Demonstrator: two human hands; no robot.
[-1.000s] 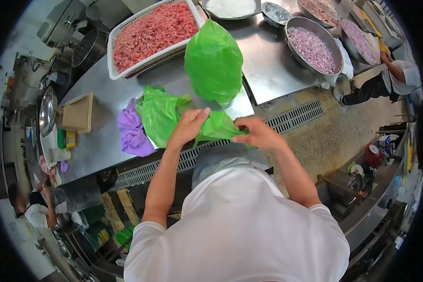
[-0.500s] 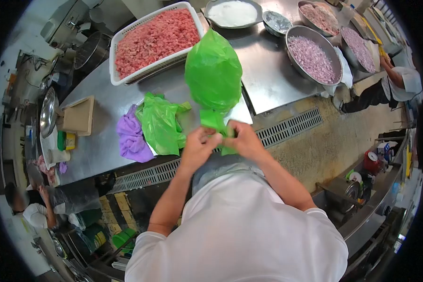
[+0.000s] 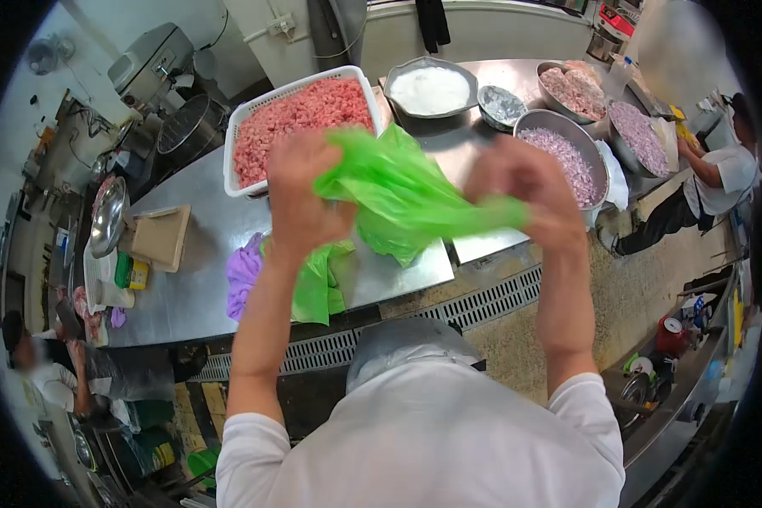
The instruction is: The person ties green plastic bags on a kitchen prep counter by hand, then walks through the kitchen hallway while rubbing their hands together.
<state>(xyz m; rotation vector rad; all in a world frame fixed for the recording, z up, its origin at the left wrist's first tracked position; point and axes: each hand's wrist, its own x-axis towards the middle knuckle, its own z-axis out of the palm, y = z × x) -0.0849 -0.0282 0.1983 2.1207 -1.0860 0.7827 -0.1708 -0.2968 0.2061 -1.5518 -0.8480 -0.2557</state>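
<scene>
One green bag (image 3: 427, 201) stretched btwn L hand (image 3: 300, 195) & R hand (image 3: 532, 188), fingers of both clamped on its ends; crumpled green sheet (image 3: 322, 292) nr purple cloth (image 3: 244, 275) on surface (image 3: 201, 258).

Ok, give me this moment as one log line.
left hand: holding green plastic bag | right hand: holding same bag | bag: stretched between hands

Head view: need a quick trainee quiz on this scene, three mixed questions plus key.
1. What is stretched between the left hand and the right hand?
2. True or false: the larger purple cloth lies on the metal table.
3. The red meat sits in: A) metal bowl; B) white basket; C) brown box.

Key: 1. Thin green plastic. 2. True. 3. B.
</scene>
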